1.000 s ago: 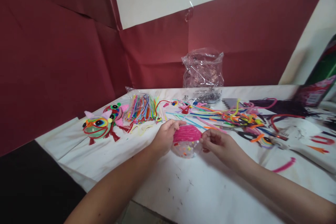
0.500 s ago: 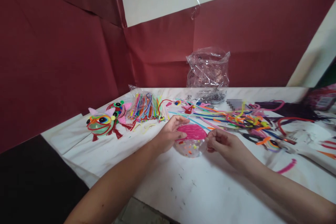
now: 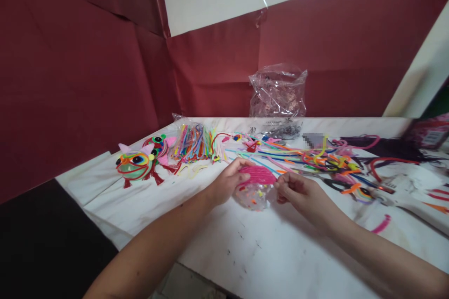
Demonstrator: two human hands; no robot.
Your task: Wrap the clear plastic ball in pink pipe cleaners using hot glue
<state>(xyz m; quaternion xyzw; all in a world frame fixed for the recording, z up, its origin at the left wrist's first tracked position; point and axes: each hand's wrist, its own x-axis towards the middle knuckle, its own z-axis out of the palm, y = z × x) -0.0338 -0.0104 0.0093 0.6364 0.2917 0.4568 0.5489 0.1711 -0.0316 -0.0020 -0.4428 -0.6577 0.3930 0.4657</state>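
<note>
My left hand (image 3: 226,181) grips a clear ball (image 3: 253,196) with coloured flecks inside, held just above the white table (image 3: 280,252). A pink pipe cleaner coil (image 3: 259,175) covers the ball's top. My right hand (image 3: 301,194) pinches the coil's right end, fingers closed on it. Both forearms reach in from the bottom edge.
Two finished pipe-cleaner creature balls (image 3: 138,164) sit at the left. A packet of coloured pipe cleaners (image 3: 192,142) lies behind my hands, loose pipe cleaners and scissors (image 3: 333,163) spread to the right. A crumpled clear plastic bag (image 3: 278,91) stands against the dark red wall.
The ball has turned slightly in my left hand, so the pink coil tips away and more of the clear flecked side shows. My right hand stays at the coil's end.
</note>
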